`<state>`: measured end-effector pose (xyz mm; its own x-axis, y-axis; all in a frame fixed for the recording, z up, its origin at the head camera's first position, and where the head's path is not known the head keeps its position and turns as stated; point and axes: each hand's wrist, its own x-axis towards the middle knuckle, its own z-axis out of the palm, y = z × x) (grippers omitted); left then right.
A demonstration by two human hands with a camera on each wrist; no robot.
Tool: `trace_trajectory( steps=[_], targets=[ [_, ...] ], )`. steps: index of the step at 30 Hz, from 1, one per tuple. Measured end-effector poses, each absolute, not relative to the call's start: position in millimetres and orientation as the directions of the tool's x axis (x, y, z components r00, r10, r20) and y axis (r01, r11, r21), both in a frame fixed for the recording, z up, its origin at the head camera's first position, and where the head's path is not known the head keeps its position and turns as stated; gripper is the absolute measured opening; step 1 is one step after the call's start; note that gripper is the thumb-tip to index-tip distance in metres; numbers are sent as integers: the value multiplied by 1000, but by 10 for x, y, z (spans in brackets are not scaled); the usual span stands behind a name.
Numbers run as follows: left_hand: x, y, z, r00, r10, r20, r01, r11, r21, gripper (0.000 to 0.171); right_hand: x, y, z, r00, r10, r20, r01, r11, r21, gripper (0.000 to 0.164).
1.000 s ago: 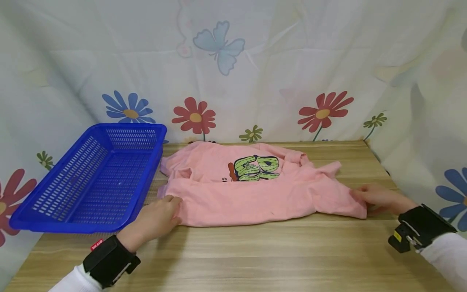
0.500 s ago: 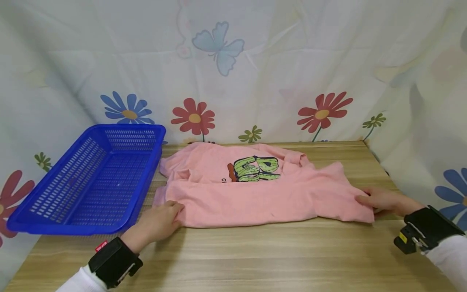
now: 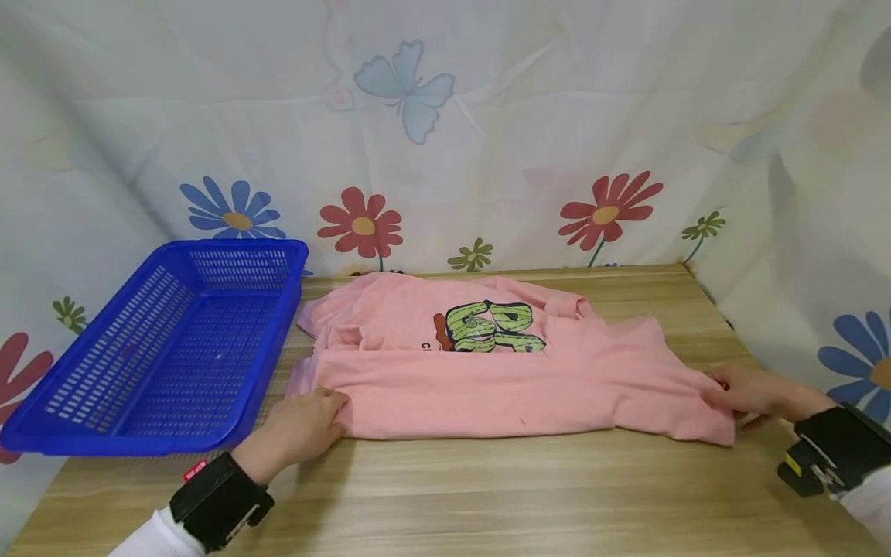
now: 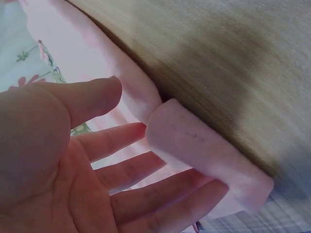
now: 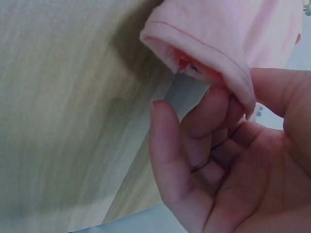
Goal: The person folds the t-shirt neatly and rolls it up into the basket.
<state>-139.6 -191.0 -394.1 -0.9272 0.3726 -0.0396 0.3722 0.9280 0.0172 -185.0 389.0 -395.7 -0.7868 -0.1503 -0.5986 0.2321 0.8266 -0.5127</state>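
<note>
A pink T-shirt (image 3: 459, 394) lies across the table with its near part folded over, partly covering a green cactus-like print (image 3: 487, 325). My left hand (image 3: 302, 425) is at the shirt's near left corner. In the left wrist view its fingers (image 4: 150, 196) are extended against the folded pink cloth (image 4: 204, 145), the thumb held apart from them. At the far right end, my right hand (image 3: 755, 391) pinches the edge of a sleeve (image 3: 682, 406). The right wrist view shows the sleeve's hem (image 5: 204, 48) between thumb and curled finger, its opening facing the hand.
A blue plastic basket (image 3: 247, 402) with slotted walls stands at the left, close beside the shirt. Wood-grained tabletop (image 3: 487, 495) extends in front of the shirt. A flower-print curtain (image 3: 529, 139) encloses the back and sides.
My right hand has drawn the sleeve end outward to the right and slightly nearer, and the sleeve lies more stretched out. The left hand has stayed at the near left corner.
</note>
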Motion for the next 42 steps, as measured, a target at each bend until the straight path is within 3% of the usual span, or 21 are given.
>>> trace_trajectory(
  steps=[10,16,22,28,35,42],
  targets=[
    [-1286,-1921,-3949,-913,408,-12,408,913,11,31,-1814,3928,-3998,-777,-132,-616,229,852,-471,52],
    [-1206,-1918,-3942,-920,390,-31,390,921,0,35,-1767,3914,-4011,-791,-129,-597,207,863,-460,45],
    [-1111,-1933,-3943,-915,403,2,403,915,-8,32,-1761,3901,-4027,-785,-134,-604,183,882,-433,44],
    [-1094,-1944,-3926,-905,425,-12,425,905,14,26,-1763,3900,-4046,-767,-128,-629,189,891,-412,55],
    [-1235,-1894,-3834,-909,415,-39,413,910,39,17,-1794,3887,-3941,-829,-149,-539,134,883,-450,24],
    [-1427,-1746,-3664,-926,375,-53,375,927,10,29,-2016,3851,-3762,-885,-185,-427,7,911,-411,32]
  ],
)
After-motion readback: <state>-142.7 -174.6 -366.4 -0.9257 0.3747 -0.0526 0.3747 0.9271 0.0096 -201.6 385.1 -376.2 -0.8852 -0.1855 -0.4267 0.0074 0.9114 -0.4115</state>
